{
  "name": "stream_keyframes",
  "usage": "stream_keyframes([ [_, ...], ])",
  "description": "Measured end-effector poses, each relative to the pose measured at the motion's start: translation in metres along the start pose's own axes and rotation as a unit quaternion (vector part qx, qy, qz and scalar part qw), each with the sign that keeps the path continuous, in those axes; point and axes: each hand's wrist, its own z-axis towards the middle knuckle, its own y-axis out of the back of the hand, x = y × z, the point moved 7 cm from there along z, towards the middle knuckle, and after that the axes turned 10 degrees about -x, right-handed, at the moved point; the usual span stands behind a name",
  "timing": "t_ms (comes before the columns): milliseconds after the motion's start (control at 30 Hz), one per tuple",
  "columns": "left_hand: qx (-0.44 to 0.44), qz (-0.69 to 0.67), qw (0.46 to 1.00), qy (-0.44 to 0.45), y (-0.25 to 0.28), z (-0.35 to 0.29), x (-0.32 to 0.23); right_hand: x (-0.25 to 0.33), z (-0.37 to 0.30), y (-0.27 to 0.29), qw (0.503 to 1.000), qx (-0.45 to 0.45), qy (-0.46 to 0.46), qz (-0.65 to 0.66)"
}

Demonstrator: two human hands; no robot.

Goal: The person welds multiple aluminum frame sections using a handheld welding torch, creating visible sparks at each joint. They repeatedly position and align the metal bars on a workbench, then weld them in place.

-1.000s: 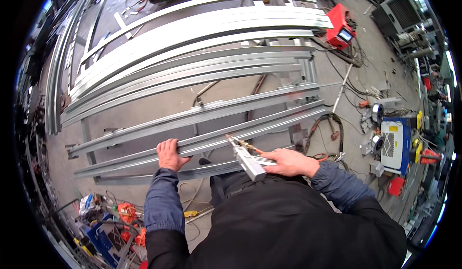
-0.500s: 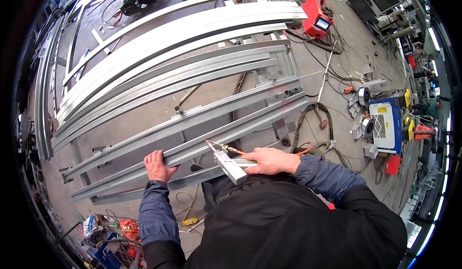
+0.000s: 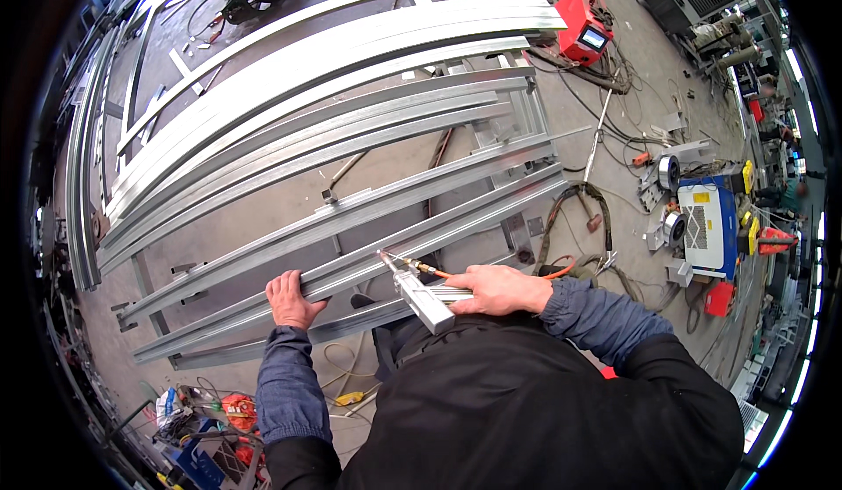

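Observation:
My right hand (image 3: 504,291) is closed around a grey, boxy handheld welding gun (image 3: 427,304). The gun's copper-coloured tip meets the near pair of long galvanized metal rails, or stops just above them; I cannot tell which. A brass fitting and an orange hose (image 3: 436,271) run alongside it. Further left, my left hand (image 3: 295,298) lies across the nearer metal rail (image 3: 351,280), its fingers curled over the far side and the thumb pointing right. My right palm hides part of the gun's handle.
Parallel metal rails (image 3: 324,214) and wide bright profiles (image 3: 351,47) extend beyond my hands. At the far right stands a red machine with a screen (image 3: 583,30). Cables, a hammer (image 3: 594,222), wire spools (image 3: 674,227) and a blue-white machine (image 3: 709,227) occupy the right-hand floor. Clutter (image 3: 210,433) sits lower left.
The view has shifted slightly, so the whole scene sits a little differently. Both hands keep their grips, with the gun's tip at about the same place along the rail.

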Motion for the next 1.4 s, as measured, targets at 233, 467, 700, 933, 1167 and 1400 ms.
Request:
stream_keyframes([
  [233, 0.003, 0.004, 1.000, -0.003, -0.0016, 0.0007, -0.0002, -0.0029, 0.0008, 0.0008, 1.000, 0.000, 0.004, -0.002],
  [467, 0.007, 0.005, 1.000, 0.001, -0.0022, 0.0003, 0.0005, -0.0057, 0.0014, -0.0002, 1.000, 0.003, 0.005, -0.001],
  [700, -0.006, 0.008, 1.000, -0.003, -0.0011, 0.0002, -0.0019, -0.0065, 0.0000, 0.0004, 1.000, 0.006, -0.004, 0.001],
  [933, 0.002, 0.011, 1.000, 0.002, -0.0006, 0.0007, -0.0018, -0.0066, -0.0018, 0.0016, 1.000, 0.005, -0.001, 0.003],
  [1167, 0.003, 0.008, 1.000, 0.001, 0.0001, 0.0008, -0.0014, -0.0046, -0.0037, 0.0036, 1.000, 0.009, 0.004, -0.006],
  [1400, 0.005, 0.009, 1.000, 0.001, 0.0007, -0.0001, -0.0013, -0.0033, -0.0054, 0.0052, 1.000, 0.014, 0.000, -0.012],
])
